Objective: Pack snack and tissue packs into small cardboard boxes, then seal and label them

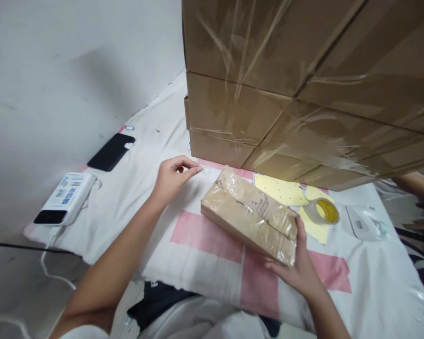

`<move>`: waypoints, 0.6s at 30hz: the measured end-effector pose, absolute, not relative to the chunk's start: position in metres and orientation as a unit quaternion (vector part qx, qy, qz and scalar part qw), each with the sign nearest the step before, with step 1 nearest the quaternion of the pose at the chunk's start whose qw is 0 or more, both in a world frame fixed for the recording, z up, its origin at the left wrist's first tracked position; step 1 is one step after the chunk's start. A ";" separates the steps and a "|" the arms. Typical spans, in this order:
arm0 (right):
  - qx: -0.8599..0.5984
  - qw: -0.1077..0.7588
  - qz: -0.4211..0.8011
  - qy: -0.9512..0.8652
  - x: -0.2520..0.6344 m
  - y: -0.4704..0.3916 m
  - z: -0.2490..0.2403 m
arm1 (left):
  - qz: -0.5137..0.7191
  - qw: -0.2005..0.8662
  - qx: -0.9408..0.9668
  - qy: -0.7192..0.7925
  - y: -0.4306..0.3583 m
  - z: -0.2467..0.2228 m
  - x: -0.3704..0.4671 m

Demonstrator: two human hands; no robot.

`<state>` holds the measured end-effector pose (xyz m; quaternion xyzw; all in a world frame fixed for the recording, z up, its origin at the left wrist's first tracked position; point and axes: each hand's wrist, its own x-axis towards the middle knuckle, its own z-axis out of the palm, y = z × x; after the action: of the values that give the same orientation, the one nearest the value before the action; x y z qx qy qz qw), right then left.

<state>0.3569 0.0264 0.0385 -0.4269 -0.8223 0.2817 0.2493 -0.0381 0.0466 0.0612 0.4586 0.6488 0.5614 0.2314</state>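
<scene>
A long brown cardboard box (250, 214) with clear tape over its top lies at a slant on the cloth-covered table. My right hand (295, 261) grips its near right end, thumb on one side and fingers on the other. Left of the box, my left hand (176, 176) hangs over the cloth with thumb and index fingertips pressed together; what they hold, if anything, is too small to make out. A roll of clear tape with a yellow core (327, 210) stands to the right of the box.
Large stacked cartons wrapped in film (240, 108) rise behind the box. At the left are a black phone (111, 151) and a white power bank (68, 195) with a cable. A white flat object (363, 222) lies at the right; another person's arm (419, 186) shows beyond.
</scene>
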 end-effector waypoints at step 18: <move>-0.256 0.334 0.384 -0.822 0.339 -0.052 0.067 | 0.269 0.053 0.869 0.411 -0.074 0.096 0.128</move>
<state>0.3392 -0.0520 0.0669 -0.2560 -0.8219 0.3836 0.3345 0.1282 -0.0736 0.0962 0.8693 0.4111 0.2693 0.0531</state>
